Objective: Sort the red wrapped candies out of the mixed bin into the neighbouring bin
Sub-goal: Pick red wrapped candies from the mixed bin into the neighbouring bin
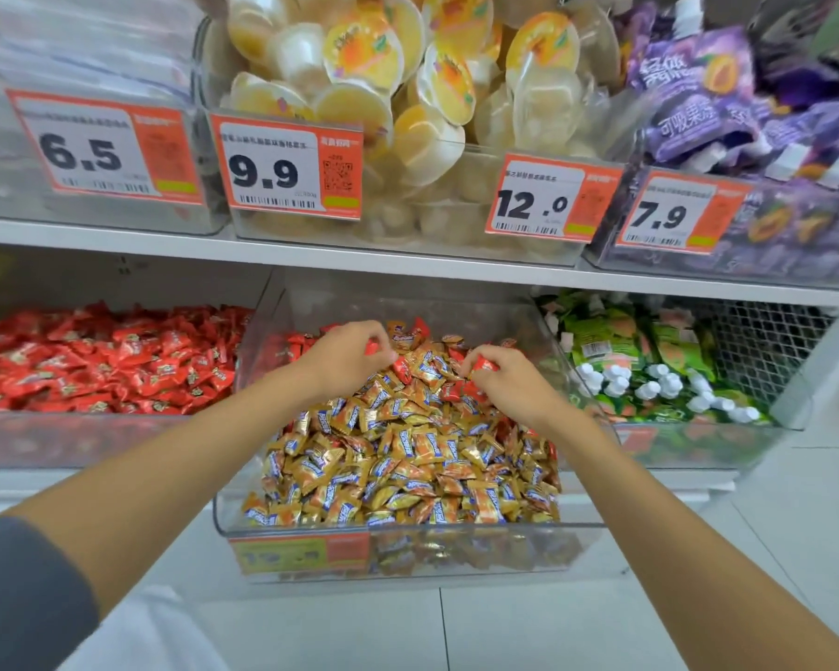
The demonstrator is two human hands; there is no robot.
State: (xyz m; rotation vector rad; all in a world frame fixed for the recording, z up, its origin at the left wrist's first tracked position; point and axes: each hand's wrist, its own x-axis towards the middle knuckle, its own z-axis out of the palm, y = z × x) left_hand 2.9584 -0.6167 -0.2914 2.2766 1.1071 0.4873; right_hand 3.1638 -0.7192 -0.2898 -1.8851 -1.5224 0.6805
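Pinching 2 red candies [485,365] | left hand [345,358] 1 | right hand [512,382] 1

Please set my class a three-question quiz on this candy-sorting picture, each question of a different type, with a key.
1. True or false: the left hand and the right hand each pinch a red candy.
2. The all-red bin stands on which side of the mixed bin? A left, B right, C above.
3. Fill in: most wrappers in the mixed bin are ___.
Key: 1 true; 2 A; 3 gold.
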